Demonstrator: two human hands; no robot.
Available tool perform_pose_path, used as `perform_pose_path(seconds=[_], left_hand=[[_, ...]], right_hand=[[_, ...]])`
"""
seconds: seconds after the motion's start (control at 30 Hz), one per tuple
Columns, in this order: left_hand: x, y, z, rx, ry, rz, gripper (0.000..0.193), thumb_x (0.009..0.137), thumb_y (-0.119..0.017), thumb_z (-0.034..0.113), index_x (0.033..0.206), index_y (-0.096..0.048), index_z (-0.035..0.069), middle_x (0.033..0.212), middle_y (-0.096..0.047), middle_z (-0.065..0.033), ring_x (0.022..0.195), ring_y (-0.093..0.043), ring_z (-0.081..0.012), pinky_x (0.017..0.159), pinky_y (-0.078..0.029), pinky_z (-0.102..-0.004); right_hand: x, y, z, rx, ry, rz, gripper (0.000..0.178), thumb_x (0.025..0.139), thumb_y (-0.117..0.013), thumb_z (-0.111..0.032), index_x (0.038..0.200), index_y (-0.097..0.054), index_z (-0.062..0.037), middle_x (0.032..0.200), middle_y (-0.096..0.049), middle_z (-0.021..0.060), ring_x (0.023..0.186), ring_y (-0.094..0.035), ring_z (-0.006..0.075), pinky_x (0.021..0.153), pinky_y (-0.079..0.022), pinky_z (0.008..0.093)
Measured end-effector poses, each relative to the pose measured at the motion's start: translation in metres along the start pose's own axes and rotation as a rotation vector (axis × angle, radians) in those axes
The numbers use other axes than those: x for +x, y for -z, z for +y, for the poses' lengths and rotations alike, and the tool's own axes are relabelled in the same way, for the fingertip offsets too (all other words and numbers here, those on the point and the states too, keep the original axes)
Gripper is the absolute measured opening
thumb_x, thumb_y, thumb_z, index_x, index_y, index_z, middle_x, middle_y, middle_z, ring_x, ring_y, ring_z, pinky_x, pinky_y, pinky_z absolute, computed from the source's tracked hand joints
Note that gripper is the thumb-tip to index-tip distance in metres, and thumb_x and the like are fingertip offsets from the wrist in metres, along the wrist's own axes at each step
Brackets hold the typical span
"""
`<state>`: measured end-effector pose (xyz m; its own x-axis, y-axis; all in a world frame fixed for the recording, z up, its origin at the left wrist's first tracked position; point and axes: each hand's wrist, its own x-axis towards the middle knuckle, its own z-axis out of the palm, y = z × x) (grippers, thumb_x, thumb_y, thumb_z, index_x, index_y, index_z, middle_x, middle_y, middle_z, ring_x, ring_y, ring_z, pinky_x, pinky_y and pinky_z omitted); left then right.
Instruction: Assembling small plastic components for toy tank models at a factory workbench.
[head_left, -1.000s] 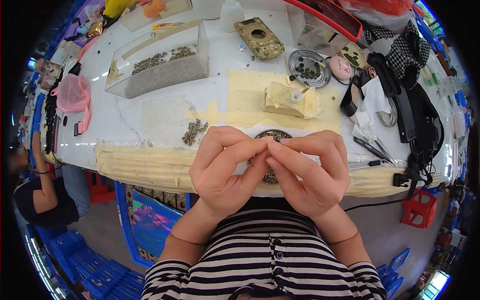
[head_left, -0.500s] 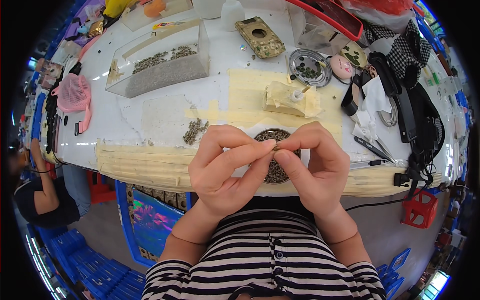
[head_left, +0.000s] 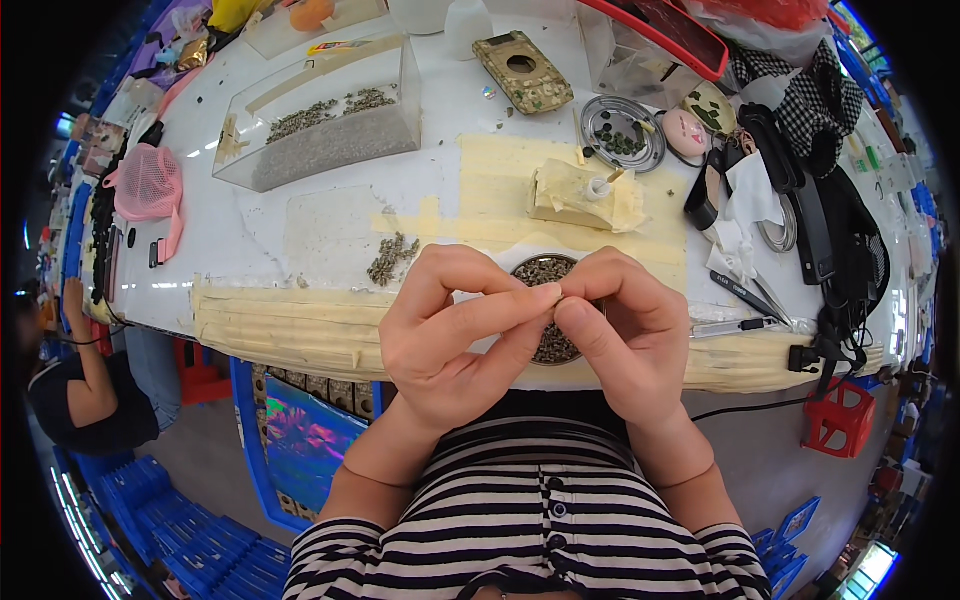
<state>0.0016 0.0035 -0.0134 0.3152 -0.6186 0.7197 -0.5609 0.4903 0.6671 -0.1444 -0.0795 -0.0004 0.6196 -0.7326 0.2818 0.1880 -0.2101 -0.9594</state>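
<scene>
Covered at the centre, cropped at the edges.
Anything between the meeting fingertips of the left hand and right hand is too small to tell, and both hands hide parts of the round dish. The bits in the dish and in the loose pile are too tiny to identify singly. The upper edge cuts the white container and red bag, the lower edge the striped shirt; the seated co-worker's head blurs into the dark rim.
</scene>
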Motion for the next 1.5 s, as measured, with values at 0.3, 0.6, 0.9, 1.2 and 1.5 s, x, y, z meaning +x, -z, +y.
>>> perform_pose_path(seconds=[0.3,0.6,0.9,1.2,1.5], left_hand=[[-0.001,-0.005,0.001,0.074,0.028,0.081,0.031,0.068,-0.078,-0.01,0.095,-0.073,0.004,0.082,-0.062,-0.005,0.073,-0.058,-0.0176,0.062,-0.045,-0.0278],[-0.001,-0.002,0.0,-0.013,0.038,0.047,0.031,0.069,-0.077,-0.01,0.097,-0.074,0.004,0.083,-0.062,-0.0051,0.073,-0.057,-0.0166,0.061,-0.045,-0.0265],[-0.001,-0.003,-0.001,-0.005,0.049,0.051,0.03,0.07,-0.077,-0.01,0.096,-0.074,0.003,0.083,-0.062,-0.0055,0.073,-0.057,-0.0168,0.061,-0.045,-0.0262],[0.0,-0.003,-0.001,-0.027,0.054,0.046,0.03,0.071,-0.077,-0.009,0.098,-0.074,0.004,0.084,-0.062,-0.0053,0.073,-0.058,-0.0163,0.061,-0.045,-0.0259],[0.0,-0.003,-0.001,-0.042,0.076,0.038,0.03,0.072,-0.077,-0.009,0.098,-0.075,0.005,0.084,-0.062,-0.0051,0.074,-0.058,-0.0155,0.06,-0.045,-0.0252]], right_hand=[[0.001,-0.005,-0.009,-0.615,0.503,0.112,0.026,0.069,-0.081,-0.002,0.094,-0.074,-0.0043,0.08,-0.065,0.0043,0.073,-0.058,0.0198,0.064,-0.045,0.0284],[0.0,-0.006,-0.001,-0.066,0.041,0.056,0.017,0.076,-0.077,-0.001,0.092,-0.072,-0.0021,0.082,-0.067,0.0069,0.074,-0.059,0.0191,0.066,-0.046,0.0279],[0.001,-0.007,-0.002,-0.404,0.333,0.16,0.023,0.07,-0.08,0.0,0.091,-0.072,-0.004,0.08,-0.065,0.0062,0.071,-0.058,0.02,0.063,-0.045,0.0288],[0.003,-0.005,-0.002,-0.448,0.338,0.142,0.021,0.07,-0.081,-0.001,0.089,-0.073,-0.0033,0.079,-0.065,0.0067,0.07,-0.058,0.0206,0.061,-0.045,0.0292],[0.003,-0.003,0.002,-0.189,0.165,0.098,0.015,0.076,-0.079,-0.001,0.088,-0.071,-0.0017,0.08,-0.067,0.0066,0.072,-0.059,0.0172,0.066,-0.046,0.0268]])
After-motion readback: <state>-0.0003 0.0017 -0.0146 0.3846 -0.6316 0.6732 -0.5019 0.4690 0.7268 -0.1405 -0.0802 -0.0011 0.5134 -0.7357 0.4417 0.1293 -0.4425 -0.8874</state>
